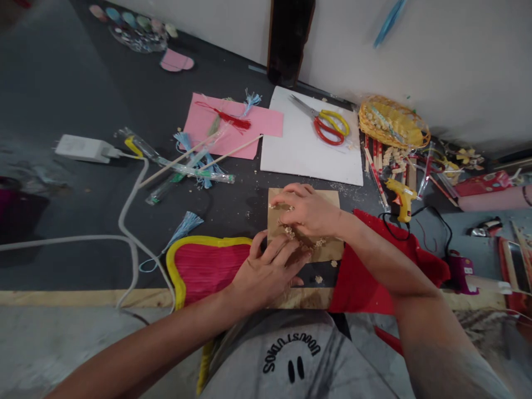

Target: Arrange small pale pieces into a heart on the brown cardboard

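Observation:
My left hand (272, 263) lies over the lower left edge of a brown square card (331, 204), fingers slightly bent and spread. Above it on the same card is my right hand (310, 211), its fingers arched and apart with the tips near the upper left corner. Small knobbly beige pieces (320, 243) lie on the card in a curved row, partly hidden under both hands. Two more loose beige pieces (318, 279) sit on the dark table below the card. Neither hand visibly grips anything, though the undersides of the fingers are hidden.
Scissors (322, 122) rest on a white board (286, 160). Right of it are a wicker basket (421, 133), sticks and a yellow glue gun (402, 199). Red cloth (361, 271) and a pink yellow-edged piece (203, 266) flank the card. A white cable (124, 216) crosses the left.

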`<state>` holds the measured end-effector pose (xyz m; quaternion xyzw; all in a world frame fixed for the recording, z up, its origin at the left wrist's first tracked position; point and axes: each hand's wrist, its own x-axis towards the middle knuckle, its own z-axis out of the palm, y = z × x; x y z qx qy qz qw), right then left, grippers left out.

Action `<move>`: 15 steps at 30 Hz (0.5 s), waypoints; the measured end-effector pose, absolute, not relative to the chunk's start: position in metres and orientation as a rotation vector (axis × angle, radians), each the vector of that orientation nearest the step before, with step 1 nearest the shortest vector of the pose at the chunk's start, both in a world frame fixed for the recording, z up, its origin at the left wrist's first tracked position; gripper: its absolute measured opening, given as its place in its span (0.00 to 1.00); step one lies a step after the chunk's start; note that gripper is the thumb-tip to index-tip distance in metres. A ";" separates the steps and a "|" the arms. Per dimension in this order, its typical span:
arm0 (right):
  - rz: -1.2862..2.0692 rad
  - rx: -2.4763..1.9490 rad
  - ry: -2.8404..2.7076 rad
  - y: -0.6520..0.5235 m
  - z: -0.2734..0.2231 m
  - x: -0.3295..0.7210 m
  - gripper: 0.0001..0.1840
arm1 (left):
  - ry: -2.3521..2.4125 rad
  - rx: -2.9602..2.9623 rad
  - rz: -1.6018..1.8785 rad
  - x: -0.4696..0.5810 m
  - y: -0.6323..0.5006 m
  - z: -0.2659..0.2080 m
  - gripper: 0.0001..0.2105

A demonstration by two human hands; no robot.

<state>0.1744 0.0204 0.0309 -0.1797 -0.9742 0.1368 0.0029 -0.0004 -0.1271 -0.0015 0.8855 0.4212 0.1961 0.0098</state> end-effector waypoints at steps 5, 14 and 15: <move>0.421 -0.573 -3.058 0.021 0.031 0.175 0.08 | 1.315 2.756 0.603 0.000 -0.127 -0.003 0.23; 0.431 -0.634 -2.929 0.016 0.037 0.189 0.14 | 1.300 2.775 0.646 0.000 -0.126 -0.002 0.23; 0.416 -0.667 -2.885 0.014 0.038 0.195 0.15 | 1.301 2.775 0.647 0.000 -0.126 -0.002 0.22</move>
